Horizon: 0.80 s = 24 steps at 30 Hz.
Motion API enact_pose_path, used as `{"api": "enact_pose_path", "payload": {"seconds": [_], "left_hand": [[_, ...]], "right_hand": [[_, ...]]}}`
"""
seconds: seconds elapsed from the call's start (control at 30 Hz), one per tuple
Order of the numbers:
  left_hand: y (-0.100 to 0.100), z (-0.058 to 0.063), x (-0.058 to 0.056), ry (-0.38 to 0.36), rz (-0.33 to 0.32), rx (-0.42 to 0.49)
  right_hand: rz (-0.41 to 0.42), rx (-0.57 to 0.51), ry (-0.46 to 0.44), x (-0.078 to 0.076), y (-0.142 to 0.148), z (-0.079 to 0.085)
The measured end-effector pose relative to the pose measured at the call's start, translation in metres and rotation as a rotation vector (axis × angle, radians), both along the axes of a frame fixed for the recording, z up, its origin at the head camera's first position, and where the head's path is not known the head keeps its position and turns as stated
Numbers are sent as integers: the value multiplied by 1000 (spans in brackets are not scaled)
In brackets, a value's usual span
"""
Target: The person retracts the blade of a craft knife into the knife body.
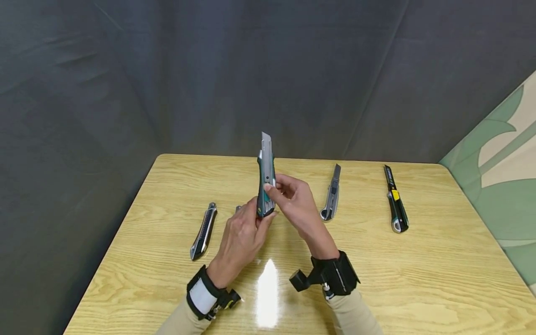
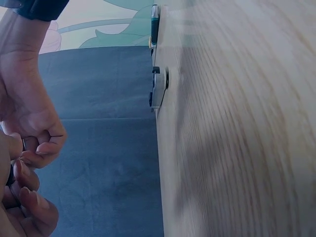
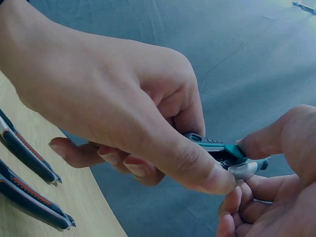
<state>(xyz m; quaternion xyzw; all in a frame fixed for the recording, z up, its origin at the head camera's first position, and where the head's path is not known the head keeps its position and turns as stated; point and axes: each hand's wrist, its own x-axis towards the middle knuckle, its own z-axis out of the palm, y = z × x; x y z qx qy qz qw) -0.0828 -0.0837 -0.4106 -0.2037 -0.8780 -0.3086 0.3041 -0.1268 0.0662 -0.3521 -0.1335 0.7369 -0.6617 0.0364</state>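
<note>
A green and black utility knife (image 1: pixel 268 172) stands nearly upright above the table, its silver slanted tip pointing up. The left hand (image 1: pixel 240 232) grips its lower end between thumb and fingers. With the thumb laid on the knife's front and fingers curled behind, the right hand (image 1: pixel 299 204) pinches it at the side. The right wrist view has the right hand (image 3: pixel 113 98) covering much of the knife (image 3: pixel 242 168), with the left hand (image 3: pixel 291 163) at its other end. In the left wrist view the left hand (image 2: pixel 29 197) hides almost all of it.
On the wooden table (image 1: pixel 439 279) lie a silver and black utility knife (image 1: pixel 204 231) at left, a grey one (image 1: pixel 331 195) right of the hands, and a black one with a yellow slider (image 1: pixel 396 200) farther right. Another knife (image 1: pixel 237 209) is mostly hidden behind the left hand.
</note>
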Motion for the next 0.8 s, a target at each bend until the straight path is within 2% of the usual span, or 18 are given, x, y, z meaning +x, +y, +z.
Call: {"api": "enact_pose_path", "payload": {"seconds": [0.8], "left_hand": [[-1,-1,1,-12,-21,12]], "right_hand": [[31,20,-16,6,6,-2]]}}
